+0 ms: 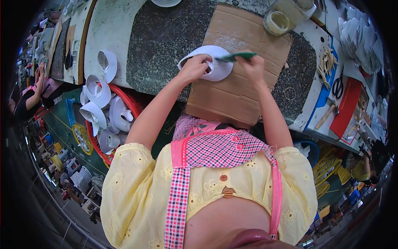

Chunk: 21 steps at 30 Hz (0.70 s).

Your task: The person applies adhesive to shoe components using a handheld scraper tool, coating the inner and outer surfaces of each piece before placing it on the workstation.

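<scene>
A white visor-shaped piece [225, 71] with a raised curved band lies over the cardboard sheet [226, 101]. Its band is gripped by my left hand [195, 67], the fingers curled inside the opening. In my right hand [252, 66] is a brush [239, 56] with a green handle, held closed in the fingers. The brush's tip reaches the band of the white piece, close to my left fingertips; the bristles are blurred.
A jar of pale paste [277, 23] stands beyond the cardboard. More white visor-shaped pieces [98, 94] fill a red basket [132, 99] at left. Scissors [338, 86], a hammer [327, 116] and a red strip [347, 108] lie at right. Another person's arm [38, 85] shows far left.
</scene>
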{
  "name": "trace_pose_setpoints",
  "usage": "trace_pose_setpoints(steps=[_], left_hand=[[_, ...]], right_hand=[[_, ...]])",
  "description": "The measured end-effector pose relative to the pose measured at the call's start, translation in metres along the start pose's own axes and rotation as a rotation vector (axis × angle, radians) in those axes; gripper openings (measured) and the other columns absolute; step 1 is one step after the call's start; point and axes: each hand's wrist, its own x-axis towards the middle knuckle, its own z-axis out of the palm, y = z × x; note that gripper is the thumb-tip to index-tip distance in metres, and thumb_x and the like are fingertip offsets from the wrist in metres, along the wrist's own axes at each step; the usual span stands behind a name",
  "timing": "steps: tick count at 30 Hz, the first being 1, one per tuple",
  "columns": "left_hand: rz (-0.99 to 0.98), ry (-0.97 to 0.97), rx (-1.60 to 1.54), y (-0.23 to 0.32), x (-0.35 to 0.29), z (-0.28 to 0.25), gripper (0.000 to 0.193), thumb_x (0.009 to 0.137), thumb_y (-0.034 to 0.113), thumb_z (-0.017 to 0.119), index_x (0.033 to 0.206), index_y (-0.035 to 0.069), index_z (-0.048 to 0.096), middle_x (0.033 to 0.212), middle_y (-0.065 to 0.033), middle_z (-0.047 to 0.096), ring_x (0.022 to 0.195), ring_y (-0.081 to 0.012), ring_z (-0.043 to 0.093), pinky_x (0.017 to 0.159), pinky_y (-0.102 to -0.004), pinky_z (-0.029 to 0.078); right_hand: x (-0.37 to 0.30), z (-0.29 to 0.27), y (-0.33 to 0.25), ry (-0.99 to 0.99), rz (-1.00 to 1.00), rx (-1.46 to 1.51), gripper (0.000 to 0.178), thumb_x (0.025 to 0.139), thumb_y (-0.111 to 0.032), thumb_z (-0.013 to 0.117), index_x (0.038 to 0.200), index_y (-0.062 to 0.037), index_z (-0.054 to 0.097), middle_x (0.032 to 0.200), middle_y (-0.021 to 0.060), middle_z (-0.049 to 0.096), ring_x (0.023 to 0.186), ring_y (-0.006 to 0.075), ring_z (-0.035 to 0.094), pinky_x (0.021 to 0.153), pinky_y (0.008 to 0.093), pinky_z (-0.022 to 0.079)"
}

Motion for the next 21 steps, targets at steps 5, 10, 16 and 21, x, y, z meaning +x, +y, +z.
trace_pose_setpoints(steps=[5, 10, 16, 21], left_hand=[[0.365, 0.058, 0.668, 0.021, -0.030, -0.003, 0.035, 0.072, 0.005, 0.044, 0.106, 0.002, 0.050, 0.090, -0.0165, 0.055, 0.082, -0.0275, 0.055, 0.074, -0.0336, 0.044], [0.859, 0.128, 1.125, 0.019, -0.049, -0.027, 0.026, 0.066, 0.008, 0.054, 0.091, 0.003, 0.051, 0.089, -0.0096, 0.049, 0.081, -0.0248, 0.052, 0.072, -0.0344, 0.042], [0.816, 0.028, 1.207, 0.013, -0.049, -0.056, 0.017, 0.065, 0.008, 0.056, 0.082, 0.006, 0.052, 0.076, -0.0104, 0.053, 0.070, -0.0233, 0.053, 0.064, -0.0325, 0.042], [0.628, 0.273, 0.621, 0.063, -0.045, -0.014, 0.035, 0.074, 0.016, 0.057, 0.104, -0.001, 0.048, 0.088, -0.0182, 0.057, 0.079, -0.0323, 0.056, 0.066, -0.0390, 0.045]], right_hand=[[0.013, 0.007, 0.012, 0.067, -0.180, -0.100, 0.009, 0.070, -0.001, 0.061, 0.079, -0.0036, 0.062, 0.072, 0.0072, 0.061, 0.060, 0.0129, 0.055, 0.055, 0.0238, 0.042], [-0.051, -0.003, -0.007, -0.179, -0.166, -0.160, 0.011, 0.070, 0.001, 0.059, 0.078, -0.0053, 0.062, 0.077, 0.0094, 0.061, 0.065, 0.0147, 0.056, 0.057, 0.0242, 0.043], [0.046, -0.090, -0.050, 0.554, -0.221, -0.319, 0.008, 0.071, -0.009, 0.063, 0.076, -0.0021, 0.062, 0.066, 0.0062, 0.060, 0.059, 0.0117, 0.053, 0.054, 0.0229, 0.040], [0.098, -0.136, -0.015, 0.510, -0.282, -0.869, 0.020, 0.070, -0.019, 0.067, 0.070, -0.0006, 0.060, 0.058, 0.0020, 0.057, 0.048, 0.0119, 0.047, 0.049, 0.0251, 0.037]])
